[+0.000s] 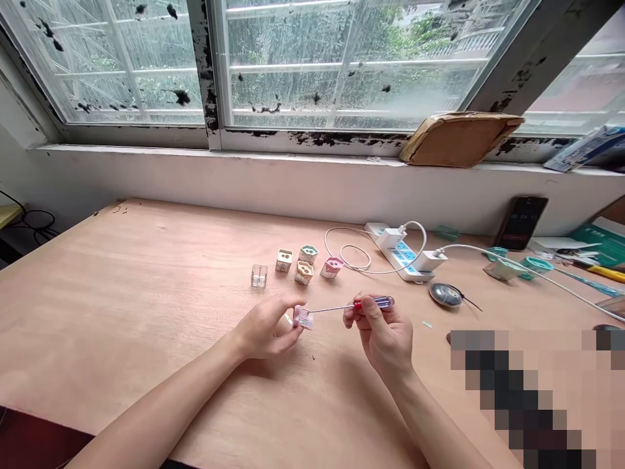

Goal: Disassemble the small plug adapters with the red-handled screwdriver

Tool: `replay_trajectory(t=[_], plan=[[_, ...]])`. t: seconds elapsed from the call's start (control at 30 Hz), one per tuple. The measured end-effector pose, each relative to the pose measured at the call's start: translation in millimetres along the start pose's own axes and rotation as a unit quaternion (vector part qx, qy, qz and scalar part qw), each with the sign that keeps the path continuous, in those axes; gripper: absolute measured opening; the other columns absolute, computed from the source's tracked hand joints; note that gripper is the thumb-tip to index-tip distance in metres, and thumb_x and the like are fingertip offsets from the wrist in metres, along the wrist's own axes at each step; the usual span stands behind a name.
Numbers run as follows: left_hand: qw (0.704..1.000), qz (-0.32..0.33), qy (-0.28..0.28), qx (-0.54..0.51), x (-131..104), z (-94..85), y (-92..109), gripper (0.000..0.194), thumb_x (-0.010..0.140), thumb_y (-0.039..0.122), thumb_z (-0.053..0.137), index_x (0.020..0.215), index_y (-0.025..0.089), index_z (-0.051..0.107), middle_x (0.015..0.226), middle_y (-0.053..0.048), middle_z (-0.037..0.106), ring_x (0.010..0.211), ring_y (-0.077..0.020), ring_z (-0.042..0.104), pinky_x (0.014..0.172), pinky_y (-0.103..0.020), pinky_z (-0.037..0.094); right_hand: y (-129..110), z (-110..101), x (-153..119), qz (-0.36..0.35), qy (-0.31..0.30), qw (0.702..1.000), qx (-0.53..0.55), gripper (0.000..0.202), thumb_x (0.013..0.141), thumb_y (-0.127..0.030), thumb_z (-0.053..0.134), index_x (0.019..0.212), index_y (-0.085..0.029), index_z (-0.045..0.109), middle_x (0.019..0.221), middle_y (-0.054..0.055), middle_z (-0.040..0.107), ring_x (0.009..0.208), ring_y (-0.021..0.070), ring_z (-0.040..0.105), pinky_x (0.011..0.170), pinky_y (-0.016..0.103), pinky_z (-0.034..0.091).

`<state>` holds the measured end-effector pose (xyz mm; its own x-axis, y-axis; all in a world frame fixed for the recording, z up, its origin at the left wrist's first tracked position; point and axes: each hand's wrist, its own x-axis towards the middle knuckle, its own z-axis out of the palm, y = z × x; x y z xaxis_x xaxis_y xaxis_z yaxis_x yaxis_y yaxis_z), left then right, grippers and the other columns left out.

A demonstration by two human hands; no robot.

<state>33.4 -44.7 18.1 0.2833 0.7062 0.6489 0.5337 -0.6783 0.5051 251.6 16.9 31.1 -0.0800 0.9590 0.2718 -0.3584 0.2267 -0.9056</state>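
My left hand (271, 329) pinches a small pink piece (303, 318) that looks like a pencil sharpener's top, between thumb and fingers. In my right hand (383, 329) is a screwdriver (374, 303) with a clear, red and blue handle. Its thin shaft points left, and the tip meets the pink piece. A tiny screw (313, 357) lies on the table below. Beyond my hands stand several small sharpeners with two-hole tops: a cream one (284, 260), a teal one (308, 254), a yellow-orange one (304, 273) and a pink one (332, 268). A clear container (259, 276) stands to their left.
A power strip (400, 253) with white plugs and a cable (517, 264) lies at the back right. Near it are a round dark object (446, 295), teal pieces (536, 266) and a phone (520, 223) leaning on the wall. A blurred patch covers the lower right.
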Motion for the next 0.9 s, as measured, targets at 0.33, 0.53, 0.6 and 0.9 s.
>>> replay_trajectory(t=[0.33,0.53,0.6,0.9], plan=[[1.0,-0.005,0.003,0.001,-0.2,-0.6,0.1,0.037,0.089,0.017,0.058,0.125,0.018,0.051,0.096,-0.006,0.07,0.084,-0.0183,0.07,0.078,-0.03,0.057,-1.3,2.8,-2.5,-0.006,-0.004,1.0,-0.018,0.039,0.075,-0.052,0.084,0.074,-0.018,0.066,0.064,0.002,0.06,0.051,0.015,0.059,0.042,0.027,0.048],[1.0,-0.011,0.007,-0.016,-1.1,-0.2,-0.3,0.035,0.089,0.016,0.06,0.123,0.017,0.052,0.098,-0.006,0.071,0.084,-0.0183,0.07,0.078,-0.03,0.057,-1.5,3.0,-4.3,-0.02,-0.014,0.999,-0.033,0.037,0.077,-0.051,0.083,0.076,-0.018,0.067,0.066,0.002,0.06,0.053,0.0155,0.058,0.044,0.028,0.048],[1.0,-0.02,0.006,-0.021,-1.5,0.0,-0.6,0.035,0.089,0.016,0.06,0.123,0.017,0.052,0.096,-0.006,0.07,0.084,-0.0182,0.07,0.078,-0.03,0.057,-2.0,3.0,-5.1,-0.026,-0.021,0.999,-0.032,0.035,0.077,-0.05,0.083,0.076,-0.018,0.068,0.067,0.003,0.06,0.053,0.0156,0.058,0.044,0.029,0.048],[0.998,-0.04,0.013,-0.048,-1.4,-0.5,-0.1,0.033,0.089,0.017,0.06,0.121,0.018,0.053,0.088,-0.004,0.069,0.083,-0.0176,0.069,0.077,-0.029,0.056,-4.9,2.1,-7.5,-0.021,-0.025,0.999,-0.015,0.032,0.078,-0.047,0.082,0.077,-0.018,0.069,0.071,0.003,0.06,0.056,0.0162,0.059,0.047,0.03,0.049]])
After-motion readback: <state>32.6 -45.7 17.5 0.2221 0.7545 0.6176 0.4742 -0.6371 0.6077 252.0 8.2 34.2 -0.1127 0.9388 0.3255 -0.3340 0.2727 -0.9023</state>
